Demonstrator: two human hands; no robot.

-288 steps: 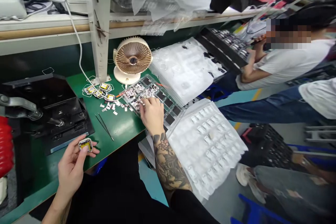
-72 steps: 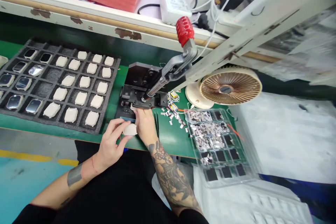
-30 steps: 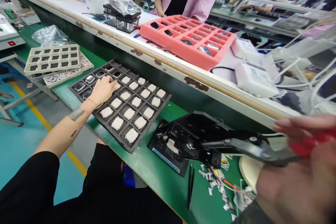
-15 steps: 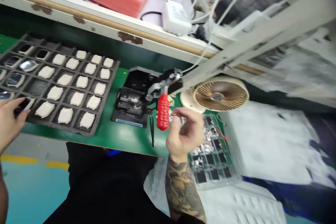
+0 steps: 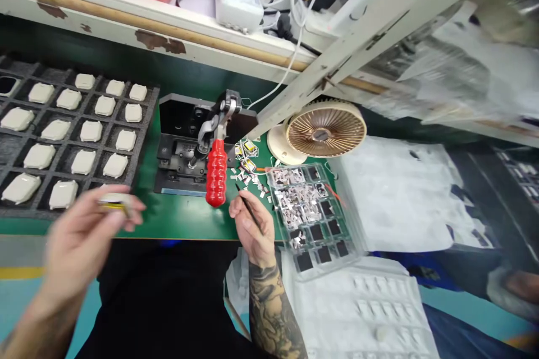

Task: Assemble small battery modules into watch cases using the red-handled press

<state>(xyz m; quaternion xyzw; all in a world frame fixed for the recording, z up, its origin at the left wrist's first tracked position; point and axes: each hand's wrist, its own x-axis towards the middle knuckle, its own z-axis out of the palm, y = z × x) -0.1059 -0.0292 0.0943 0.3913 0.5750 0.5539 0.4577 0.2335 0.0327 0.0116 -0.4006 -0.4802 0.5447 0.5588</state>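
My left hand (image 5: 82, 235), blurred by motion, grips a pale watch case (image 5: 115, 200) between thumb and fingers; a yellow patch shows on its side. It is just in front of the dark foam tray (image 5: 148, 115), whose compartments hold several white watch cases (image 5: 83, 162). My right hand (image 5: 257, 235) pinches black tweezers (image 5: 250, 212), their tip pointing up and to the left. Between the hands, farther back, stands a black clamping fixture (image 5: 179, 148) with a red handle (image 5: 216, 174) hanging down. Small white pieces (image 5: 255, 180) lie scattered beyond the tweezers.
A clear plastic tray (image 5: 356, 244) of black squares and small white parts lies right of my right hand. Behind it stands a beige fan (image 5: 322, 132). A shelf edge (image 5: 105, 22) and slanted post (image 5: 311, 87) bound the back. Another person's arm (image 5: 516, 289) shows at far right.
My left hand has come right from the foam tray with the watch case. The tweezers that lay on the table are now in my right hand. The view has shifted right.
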